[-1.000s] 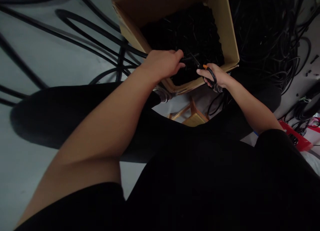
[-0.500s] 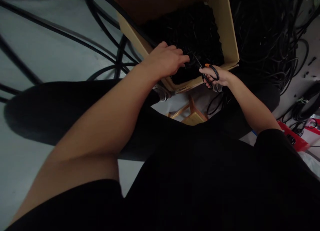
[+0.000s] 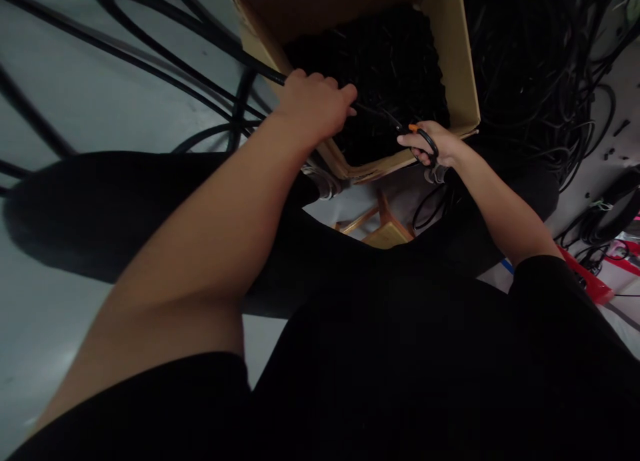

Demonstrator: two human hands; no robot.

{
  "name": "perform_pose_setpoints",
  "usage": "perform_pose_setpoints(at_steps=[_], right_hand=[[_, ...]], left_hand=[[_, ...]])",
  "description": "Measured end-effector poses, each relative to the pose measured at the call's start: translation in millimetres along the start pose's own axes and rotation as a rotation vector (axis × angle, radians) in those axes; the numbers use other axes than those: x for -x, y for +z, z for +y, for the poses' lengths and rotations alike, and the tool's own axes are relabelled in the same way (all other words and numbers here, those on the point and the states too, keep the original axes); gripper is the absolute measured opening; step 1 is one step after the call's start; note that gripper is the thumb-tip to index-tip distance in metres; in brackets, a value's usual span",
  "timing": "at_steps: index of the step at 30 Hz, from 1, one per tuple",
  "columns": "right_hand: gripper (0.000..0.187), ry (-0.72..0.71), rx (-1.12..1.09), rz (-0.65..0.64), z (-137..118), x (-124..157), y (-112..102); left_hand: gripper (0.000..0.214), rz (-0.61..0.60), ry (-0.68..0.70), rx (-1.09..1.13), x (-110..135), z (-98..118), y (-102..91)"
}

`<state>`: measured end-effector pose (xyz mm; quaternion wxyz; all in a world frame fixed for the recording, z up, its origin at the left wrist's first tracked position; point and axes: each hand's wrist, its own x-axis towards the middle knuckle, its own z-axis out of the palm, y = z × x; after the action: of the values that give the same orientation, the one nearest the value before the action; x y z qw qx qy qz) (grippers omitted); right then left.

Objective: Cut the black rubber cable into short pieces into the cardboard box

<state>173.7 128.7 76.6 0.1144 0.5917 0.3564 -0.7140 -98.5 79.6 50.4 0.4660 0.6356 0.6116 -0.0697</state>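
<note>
My left hand (image 3: pixel 315 104) is closed round a thick black cable (image 3: pixel 210 34) at the near left wall of a cardboard box (image 3: pixel 457 54). The cable runs from the floor on the left, through my fist, toward the scissors. My right hand (image 3: pixel 433 144) grips black-handled scissors (image 3: pixel 423 141) with an orange mark, blades pointing left at the cable just over the box's near edge. The box is filled with several short black cut pieces (image 3: pixel 390 68).
Long black cables (image 3: pixel 125 54) loop over the grey floor at the left. A dense tangle of black wire (image 3: pixel 530 61) lies right of the box. A small wooden stool (image 3: pixel 385 231) shows between my legs. A red object (image 3: pixel 585 278) sits at the right edge.
My left hand has shifted up and left along the cable, pulling it. The floor cables have swung. My right hand with the scissors has stayed almost in place.
</note>
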Motion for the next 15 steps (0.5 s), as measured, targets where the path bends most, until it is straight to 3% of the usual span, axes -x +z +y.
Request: perform_pose_setpoints(at_steps=[5, 9, 15], right_hand=[[0.071, -0.023, 0.018, -0.021, 9, -6, -4], [0.060, 0.022, 0.035, 0.025, 14, -7, -10], [0.066, 0.012, 0.067, 0.061, 9, -7, -9]], left_hand=[[0.114, -0.064, 0.093, -0.005, -6, -3, 4.3], [0.107, -0.067, 0.184, -0.036, -10, 1, 8.2], [0.113, -0.094, 0.081, -0.020, -12, -7, 6.8]])
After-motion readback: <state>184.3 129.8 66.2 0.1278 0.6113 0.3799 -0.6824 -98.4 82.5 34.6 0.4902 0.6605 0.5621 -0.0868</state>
